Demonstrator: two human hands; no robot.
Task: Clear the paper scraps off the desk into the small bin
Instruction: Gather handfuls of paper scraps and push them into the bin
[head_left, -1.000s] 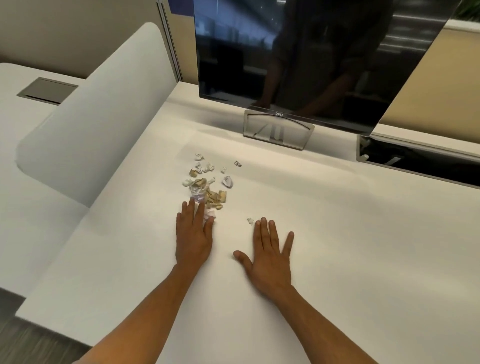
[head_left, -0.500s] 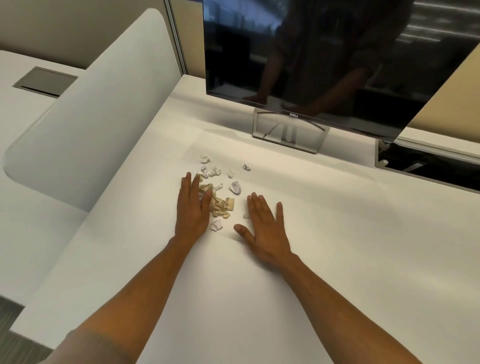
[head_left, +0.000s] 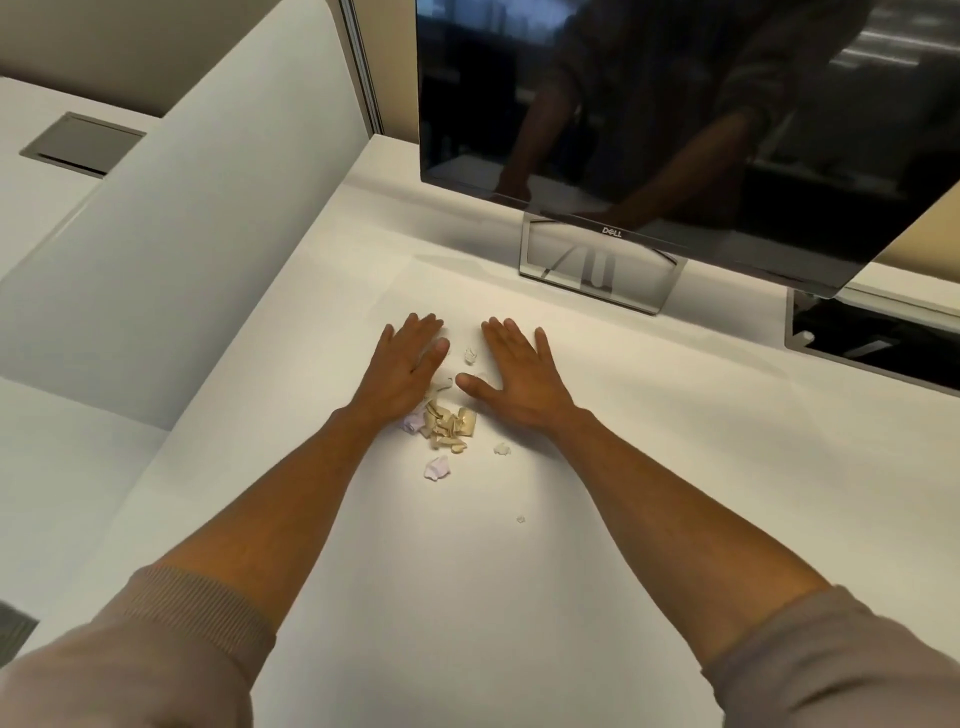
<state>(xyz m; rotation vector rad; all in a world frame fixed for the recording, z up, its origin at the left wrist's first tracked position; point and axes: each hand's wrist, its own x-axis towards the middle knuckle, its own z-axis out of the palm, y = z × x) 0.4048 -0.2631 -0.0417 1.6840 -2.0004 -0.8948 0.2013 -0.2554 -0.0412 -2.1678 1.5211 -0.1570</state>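
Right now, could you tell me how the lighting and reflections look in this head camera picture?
Head view: warm light pools on the desk around the paper scraps; the dark monitor mirrors the person's arms; straight edges bow from the wide lens; left hand and right hand look sharp.

Dark Dell monitor far, screen off, reflecting room. Silver stand beneath it. White divider slanting along left. Grey hatch far left, on neighbouring surface. Dark opening far right. Beige partition behind.
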